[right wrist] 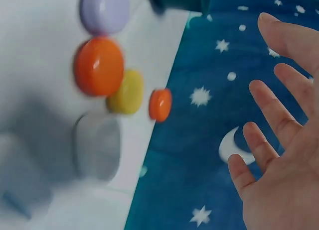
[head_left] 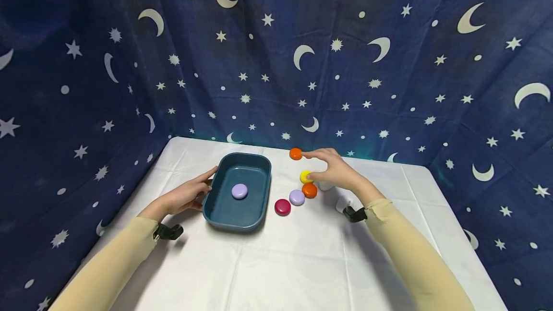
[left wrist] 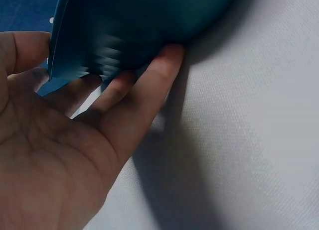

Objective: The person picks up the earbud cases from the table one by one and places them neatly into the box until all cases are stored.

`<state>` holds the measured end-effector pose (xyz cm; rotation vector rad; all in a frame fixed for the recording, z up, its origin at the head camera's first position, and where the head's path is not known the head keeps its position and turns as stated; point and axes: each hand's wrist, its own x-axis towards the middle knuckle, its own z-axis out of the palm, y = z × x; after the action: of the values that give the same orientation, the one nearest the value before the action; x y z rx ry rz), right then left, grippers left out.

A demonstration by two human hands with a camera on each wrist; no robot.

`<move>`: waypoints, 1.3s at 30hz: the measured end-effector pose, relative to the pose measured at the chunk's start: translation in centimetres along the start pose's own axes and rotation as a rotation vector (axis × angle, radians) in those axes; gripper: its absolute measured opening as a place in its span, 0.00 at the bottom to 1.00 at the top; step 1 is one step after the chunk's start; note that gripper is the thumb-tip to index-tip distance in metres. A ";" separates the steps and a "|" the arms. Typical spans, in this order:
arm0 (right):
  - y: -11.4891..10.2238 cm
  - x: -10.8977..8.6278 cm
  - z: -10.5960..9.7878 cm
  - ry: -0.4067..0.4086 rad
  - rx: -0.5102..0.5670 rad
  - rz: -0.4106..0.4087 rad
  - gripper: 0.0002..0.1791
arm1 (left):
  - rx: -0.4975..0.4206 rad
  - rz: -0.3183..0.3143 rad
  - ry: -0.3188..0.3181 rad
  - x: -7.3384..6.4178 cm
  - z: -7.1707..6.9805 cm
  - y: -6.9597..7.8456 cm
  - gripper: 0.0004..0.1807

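My left hand (head_left: 186, 197) lies along the left side of a dark teal rectangular dish (head_left: 235, 224), its fingers touching the outer wall. The left wrist view shows those fingers (left wrist: 154, 83) against the dish wall (left wrist: 134, 31). Inside the dish sits one lilac disc (head_left: 239, 191). Above the table my right hand (head_left: 334, 169) hovers with fingers spread and nothing held. In the head view its thumb overlaps a yellow disc (head_left: 305, 176), but the right wrist view shows the hand (right wrist: 284, 125) apart from the discs. An orange disc (head_left: 295, 153) lies near its fingertips.
Nearer me are another orange disc (head_left: 309, 190), a lilac disc (head_left: 296, 197) and a crimson disc (head_left: 282, 207). A white rounded piece (right wrist: 99, 148) is partly hidden under the right hand; another white object (head_left: 343, 204) lies near that wrist. A starry curtain (head_left: 276, 61) borders the table.
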<state>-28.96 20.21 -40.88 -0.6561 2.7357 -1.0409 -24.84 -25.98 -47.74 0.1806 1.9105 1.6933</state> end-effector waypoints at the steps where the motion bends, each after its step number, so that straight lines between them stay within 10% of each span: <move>1: 0.5 -0.3 -0.2 0.002 0.002 0.011 0.35 | 0.001 0.004 -0.002 0.0 0.0 0.0 0.41; 20: 9.5 -7.9 -1.1 0.027 -0.076 0.140 0.42 | 0.016 -0.004 0.012 0.0 0.1 0.0 0.41; 39: 11.4 -10.3 2.6 0.095 -0.234 0.213 0.51 | 0.010 -0.002 0.009 0.0 0.0 0.1 0.41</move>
<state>-22.98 30.89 -50.61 -0.3388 2.9574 -0.7308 -24.81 -25.94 -47.69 0.1749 1.9256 1.6859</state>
